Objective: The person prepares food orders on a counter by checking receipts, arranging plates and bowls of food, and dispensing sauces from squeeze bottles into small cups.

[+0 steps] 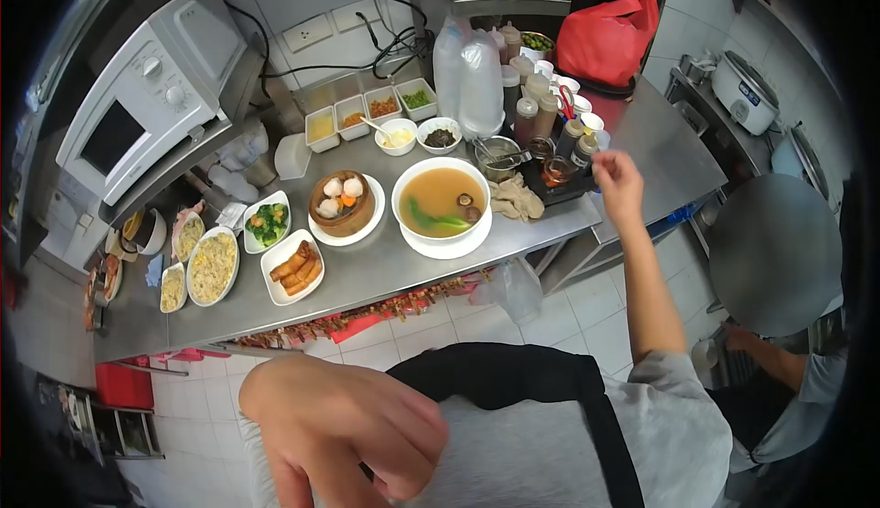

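My left hand [344,425] is close to the camera at the bottom, over the apron, its fingers curled; their inner side is hidden. At the counter's right, my right hand [619,182] is raised with fingers pinched together, beside a sauce bottle [584,149] and the dark tray of bottles. Anything between those fingertips is too small to tell. Left of it lie a crumpled cloth [516,198] and a metal container [498,159]. A large bowl of soup [431,198] with greens and mushrooms sits on a white plate.
Dumplings in a steamer [341,204], fried rolls [296,272], broccoli [267,222] and fried rice [212,266] line the steel counter [367,274]. A microwave [151,86] stands at left, a red bag [607,38] at back right. Another person [807,398] is at far right.
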{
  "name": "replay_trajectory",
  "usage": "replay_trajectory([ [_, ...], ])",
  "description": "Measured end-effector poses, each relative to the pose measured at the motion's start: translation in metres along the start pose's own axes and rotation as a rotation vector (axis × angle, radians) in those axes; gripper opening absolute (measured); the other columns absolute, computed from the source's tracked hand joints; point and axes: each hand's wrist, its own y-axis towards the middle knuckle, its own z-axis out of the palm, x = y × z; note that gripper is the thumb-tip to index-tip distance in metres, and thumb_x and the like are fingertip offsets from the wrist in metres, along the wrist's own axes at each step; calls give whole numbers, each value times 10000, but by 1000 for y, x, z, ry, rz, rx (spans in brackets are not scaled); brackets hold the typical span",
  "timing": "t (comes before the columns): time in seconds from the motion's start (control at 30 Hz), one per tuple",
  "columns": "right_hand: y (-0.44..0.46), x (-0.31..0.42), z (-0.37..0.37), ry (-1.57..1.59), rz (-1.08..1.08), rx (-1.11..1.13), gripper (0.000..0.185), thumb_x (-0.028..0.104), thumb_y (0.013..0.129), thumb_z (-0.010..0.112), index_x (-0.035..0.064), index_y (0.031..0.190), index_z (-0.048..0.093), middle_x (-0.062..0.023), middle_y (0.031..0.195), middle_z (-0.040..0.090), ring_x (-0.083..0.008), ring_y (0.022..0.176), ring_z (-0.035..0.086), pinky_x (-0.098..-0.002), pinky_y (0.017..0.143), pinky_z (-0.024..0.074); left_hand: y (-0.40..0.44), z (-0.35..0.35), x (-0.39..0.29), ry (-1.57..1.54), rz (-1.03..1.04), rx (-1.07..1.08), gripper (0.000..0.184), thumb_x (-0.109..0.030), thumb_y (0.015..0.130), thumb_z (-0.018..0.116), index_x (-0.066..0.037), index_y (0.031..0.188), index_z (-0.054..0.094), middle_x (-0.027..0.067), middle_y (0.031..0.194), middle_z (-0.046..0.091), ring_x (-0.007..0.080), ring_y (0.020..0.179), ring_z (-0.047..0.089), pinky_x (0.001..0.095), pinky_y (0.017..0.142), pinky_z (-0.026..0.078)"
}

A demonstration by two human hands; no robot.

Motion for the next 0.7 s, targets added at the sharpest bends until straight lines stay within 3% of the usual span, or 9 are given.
replay_trajectory([
  [0.07,32,7,12,-50,-131,-33,118,8,763,601,28,879,613,-34,785,576,-85,664,542,-229,616,443,-4,4,-1,20,-34,-38,356,-399,862,551,-68,981,604,59,711,521,195,587,518,315,523,411],
  [0.13,65,28,56,141,-180,61,116,3,745,617,26,858,617,-33,786,574,-96,667,554,-234,615,450,-16,7,-7,56,-89,-43,336,-430,890,492,-102,921,557,125,818,558,290,694,561,412,654,466],
  [0.3,97,67,167,25,-321,349,120,-7,701,635,33,814,629,-89,784,606,-170,690,597,-268,643,484,-67,-1,-7,258,-201,-104,297,-338,845,603,-50,890,661,124,798,581,249,698,582,389,675,474],
  [0.47,137,59,294,-45,-395,501,112,2,688,614,46,787,644,-120,760,617,-262,696,603,-324,656,488,-171,23,4,534,-464,-1015,210,-130,739,676,29,870,638,124,815,618,249,753,573,347,726,444],
  [0.53,158,29,353,-165,-330,567,120,-1,676,604,46,773,657,-145,795,630,-251,716,613,-333,662,484,-198,44,7,513,-589,-1439,154,-66,723,617,37,837,603,129,806,592,211,751,559,314,717,432],
  [0.57,159,32,367,-249,-246,619,128,1,664,588,53,752,665,-162,801,637,-275,759,619,-348,687,487,-210,50,10,576,-671,-1550,120,-33,725,585,33,826,581,113,805,578,200,743,552,306,708,432],
  [0.6,168,6,396,-309,-306,617,162,17,695,539,66,778,670,-172,798,633,-296,776,619,-369,723,489,-212,55,12,562,-711,-1725,92,-11,731,578,26,816,569,102,800,566,184,746,552,293,707,437],
  [0.63,173,3,409,-603,-369,713,184,52,747,497,55,831,660,-176,875,630,-317,809,611,-389,752,488,-222,60,14,584,-770,-1800,93,-20,758,579,22,840,564,94,800,559,169,749,558,285,717,448],
  [0.7,166,-1,415,-758,-352,462,212,103,793,481,46,908,649,-160,1081,588,-298,895,605,-414,759,490,-244,73,17,637,-792,-1826,156,-84,817,585,14,930,542,97,811,569,167,759,575,289,747,460],
])
